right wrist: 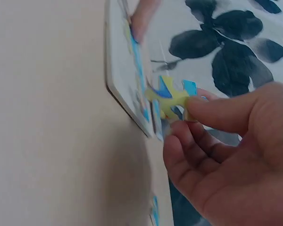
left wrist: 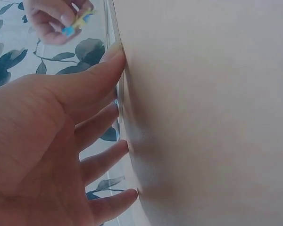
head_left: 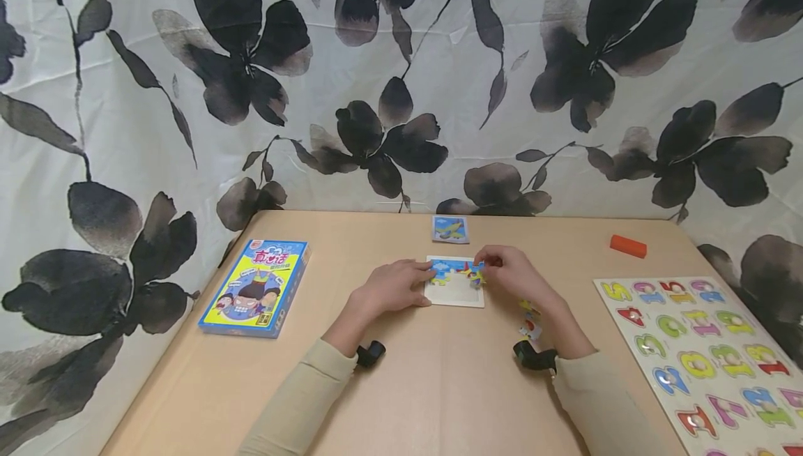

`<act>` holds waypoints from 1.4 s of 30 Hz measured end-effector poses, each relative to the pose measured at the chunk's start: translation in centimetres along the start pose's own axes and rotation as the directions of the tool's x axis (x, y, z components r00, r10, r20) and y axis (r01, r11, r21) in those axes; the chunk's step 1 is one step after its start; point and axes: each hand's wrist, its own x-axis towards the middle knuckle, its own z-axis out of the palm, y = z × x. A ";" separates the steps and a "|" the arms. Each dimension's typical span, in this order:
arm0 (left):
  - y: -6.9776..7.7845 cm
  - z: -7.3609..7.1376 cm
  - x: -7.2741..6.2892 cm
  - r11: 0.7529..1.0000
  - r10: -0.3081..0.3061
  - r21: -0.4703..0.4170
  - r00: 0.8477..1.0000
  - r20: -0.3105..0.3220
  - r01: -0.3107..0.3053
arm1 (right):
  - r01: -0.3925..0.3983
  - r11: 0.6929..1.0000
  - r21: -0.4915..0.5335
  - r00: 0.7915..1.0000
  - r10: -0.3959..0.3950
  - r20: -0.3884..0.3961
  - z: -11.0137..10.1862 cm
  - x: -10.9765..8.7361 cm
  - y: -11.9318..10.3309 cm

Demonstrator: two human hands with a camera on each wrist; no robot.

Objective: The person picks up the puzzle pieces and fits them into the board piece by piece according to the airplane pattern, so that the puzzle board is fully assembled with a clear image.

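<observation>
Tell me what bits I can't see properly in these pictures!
- Puzzle board: in the head view, the left hand hides part of its left edge.
- Puzzle piece: in the right wrist view, the right hand's thumb covers one end.
- Loose pieces: in the head view, too small to tell their pictures.
- Colourful board: in the head view, cut off by the right and bottom edges.

I wear long, plain beige sleeves that stop behind my bare hands; a small black camera sits behind each one, on the inner side.
</observation>
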 end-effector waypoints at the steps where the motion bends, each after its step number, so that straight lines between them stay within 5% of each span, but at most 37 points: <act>1: 0.0 0.0 0.0 1.000 0.000 -0.001 1.000 0.000 0.000 | 0.007 1.000 0.004 1.000 -0.007 -0.004 0.3 0.2 -0.2; 12: 0.0 -0.2 0.0 1.000 0.012 -0.018 1.000 0.003 -0.012 | -0.025 1.000 -0.007 0.998 0.025 -0.066 3.9 1.9 -1.7; 24: 0.0 -0.1 0.0 1.000 0.014 -0.009 1.000 0.003 -0.014 | -0.118 0.992 -0.038 0.983 0.112 -0.144 5.1 2.3 -2.3; 42: 0.1 -0.2 0.1 1.000 0.006 -0.018 1.000 0.001 -0.006 | -0.078 0.987 -0.142 0.987 0.056 -0.153 5.5 2.5 -2.0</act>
